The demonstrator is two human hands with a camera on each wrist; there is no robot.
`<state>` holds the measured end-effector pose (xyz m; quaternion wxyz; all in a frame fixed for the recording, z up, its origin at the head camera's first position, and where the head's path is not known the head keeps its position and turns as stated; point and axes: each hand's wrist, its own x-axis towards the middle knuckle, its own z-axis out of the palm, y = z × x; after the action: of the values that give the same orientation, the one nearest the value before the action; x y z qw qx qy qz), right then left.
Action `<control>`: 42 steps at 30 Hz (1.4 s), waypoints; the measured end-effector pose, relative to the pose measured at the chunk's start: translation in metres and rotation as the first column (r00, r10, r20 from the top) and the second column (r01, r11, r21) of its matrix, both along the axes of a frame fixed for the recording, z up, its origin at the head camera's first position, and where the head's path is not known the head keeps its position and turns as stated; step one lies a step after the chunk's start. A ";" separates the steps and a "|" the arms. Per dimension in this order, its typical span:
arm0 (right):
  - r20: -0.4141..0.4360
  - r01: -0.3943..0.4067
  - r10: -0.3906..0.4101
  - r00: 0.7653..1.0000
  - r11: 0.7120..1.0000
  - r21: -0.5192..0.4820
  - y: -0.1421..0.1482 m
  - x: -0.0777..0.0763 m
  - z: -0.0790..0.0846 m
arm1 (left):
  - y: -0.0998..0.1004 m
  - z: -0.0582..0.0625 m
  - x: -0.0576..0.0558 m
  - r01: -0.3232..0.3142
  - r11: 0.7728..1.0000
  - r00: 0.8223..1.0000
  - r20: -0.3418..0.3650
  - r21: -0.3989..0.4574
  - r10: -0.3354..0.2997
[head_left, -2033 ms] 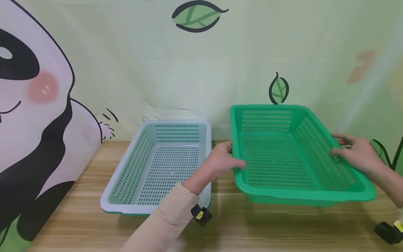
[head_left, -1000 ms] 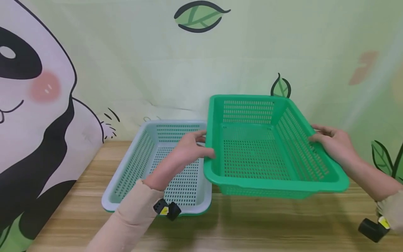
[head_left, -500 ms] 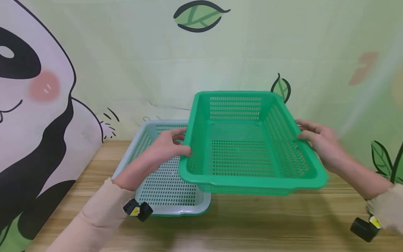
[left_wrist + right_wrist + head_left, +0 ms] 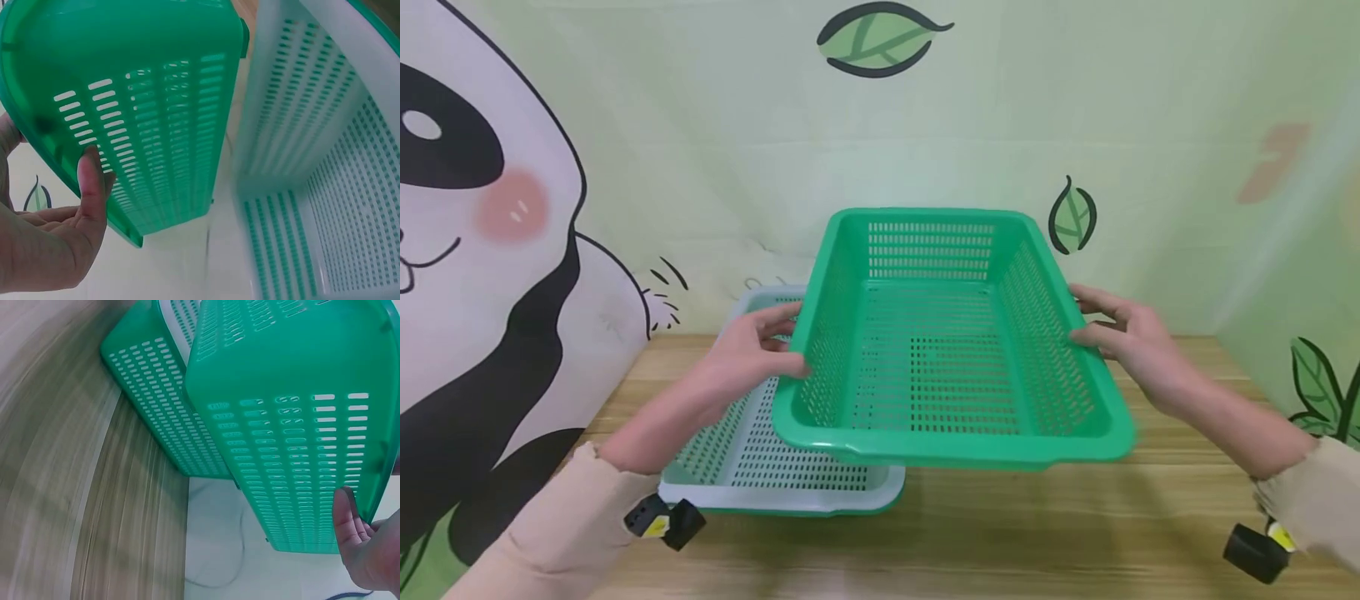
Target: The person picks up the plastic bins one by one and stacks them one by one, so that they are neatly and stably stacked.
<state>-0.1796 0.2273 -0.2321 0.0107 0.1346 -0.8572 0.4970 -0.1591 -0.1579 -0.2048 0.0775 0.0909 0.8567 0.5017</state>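
Observation:
A green perforated plastic basket (image 4: 951, 446) is held up off the table, tilted with its inside toward me. My left hand (image 4: 741, 358) grips its left rim, thumb on top and fingers beneath. On the opposite rim my right hand (image 4: 1138, 342) has the same kind of grip; the right wrist view shows its fingertips against the basket's outer side wall (image 4: 287, 444). Below and behind on the left stands a white basket (image 4: 790, 497), partly hidden by the held basket and my left forearm. Green outer walls (image 4: 162, 394) show under its white rim, as if nested in another basket.
The baskets are over a wooden table (image 4: 970, 533). A pale green cloth backdrop (image 4: 700, 167) with a printed panda (image 4: 520, 208) and leaves rises behind the table's far edge. Small black cameras (image 4: 662, 521) sit on both wrists.
Both hands have carried the green basket leftward and upward from the right side of the table. It now overlaps more of the white basket, which has stayed in place.

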 end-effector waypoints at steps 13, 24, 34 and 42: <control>0.071 -0.102 0.114 0.991 0.983 -0.150 -0.037 0.022 -0.001 | -0.049 -0.011 0.016 -0.014 0.999 1.000 -0.023 -0.032 0.014; 0.058 -0.104 0.123 0.991 0.963 -0.250 -0.039 0.024 -0.008 | -0.056 -0.017 0.011 -0.027 0.997 0.999 -0.042 -0.071 0.024; 0.014 -0.218 0.236 0.972 0.919 -0.329 -0.056 0.028 -0.006 | -0.089 -0.013 0.008 -0.007 0.990 0.999 -0.042 -0.144 0.001; -0.016 -0.229 0.237 0.971 0.920 -0.317 -0.074 0.017 -0.009 | -0.104 -0.015 0.001 -0.033 0.971 0.997 -0.070 -0.235 0.017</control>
<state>-0.1627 0.1534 -0.2410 -0.0366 0.2264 -0.7441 0.6274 -0.1584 -0.2619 -0.2201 0.0523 0.0871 0.9135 0.3939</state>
